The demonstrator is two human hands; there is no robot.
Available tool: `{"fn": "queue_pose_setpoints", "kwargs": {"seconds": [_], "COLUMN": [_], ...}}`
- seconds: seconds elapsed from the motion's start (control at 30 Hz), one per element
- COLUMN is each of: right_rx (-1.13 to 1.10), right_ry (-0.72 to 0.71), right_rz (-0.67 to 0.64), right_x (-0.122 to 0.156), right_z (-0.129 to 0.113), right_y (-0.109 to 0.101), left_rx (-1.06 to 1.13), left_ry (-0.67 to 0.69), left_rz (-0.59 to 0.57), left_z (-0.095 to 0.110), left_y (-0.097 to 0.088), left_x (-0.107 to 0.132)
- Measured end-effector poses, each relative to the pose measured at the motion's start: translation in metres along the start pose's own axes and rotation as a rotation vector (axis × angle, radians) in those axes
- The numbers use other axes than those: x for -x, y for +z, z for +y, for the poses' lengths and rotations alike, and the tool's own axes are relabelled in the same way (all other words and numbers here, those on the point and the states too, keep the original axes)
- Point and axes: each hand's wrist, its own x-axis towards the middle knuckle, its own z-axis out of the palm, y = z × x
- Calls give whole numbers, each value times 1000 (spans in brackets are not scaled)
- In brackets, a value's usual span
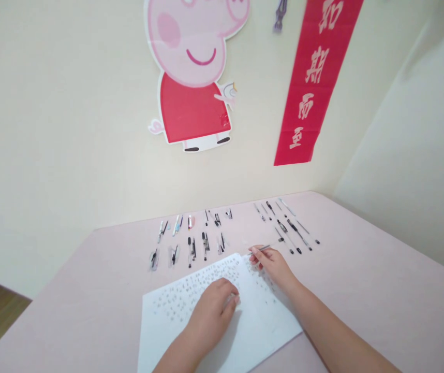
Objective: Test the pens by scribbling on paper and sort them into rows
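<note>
My right hand (267, 260) pinches a thin grey pen (261, 249) over the top edge of an open white notebook (263, 331). The pen slants up to the right, towards a black tip or cap. Rows of small dark marks cover the upper parts of both pages. Lower down, my left hand (215, 303) rests on the left page near the fold, fingers curled together. A small pale thing may show at its fingertips, but I cannot make it out.
Behind the notebook lie groups of pen parts (205, 246) at left and several pens and refills (298, 233) at right, all on the pink table (101, 280). A pale wall (70, 129) with a pig cutout (194, 111) and a red banner (307, 93) rises behind.
</note>
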Motion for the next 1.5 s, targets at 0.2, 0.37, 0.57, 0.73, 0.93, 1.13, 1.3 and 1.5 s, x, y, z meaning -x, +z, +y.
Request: {"fn": "queue_pose_setpoints", "kwargs": {"seconds": [0.2, 0.37, 0.57, 0.73, 0.93, 1.13, 1.3, 1.5], "right_rx": [23, 128, 147, 157, 188, 165, 239, 335], "right_ry": [-17, -58, -56, -37, -20, -71, -145, -170], "right_rz": [-5, -32, -45, -47, -58, -64, -148, -291], "right_x": [0, 2, 1, 3, 4, 1, 11, 21], "right_z": [7, 11, 15, 9, 5, 10, 5, -1], "right_y": [2, 2, 2, 1, 1, 2, 11, 25], "left_rx": [68, -3, -78, -69, -99, -356, -596, -647], "left_ry": [-51, -75, -60, -21, -7, 85, 137, 146], "left_rz": [-14, -44, -47, 3, 31, 61, 42, 35], "left_z": [-1, -11, -17, -24, -28, -27, -23, -22], "left_y": [24, 25, 17, 18, 19, 19, 17, 16], "left_x": [16, 18, 18, 16, 12, 12, 13, 11]}}
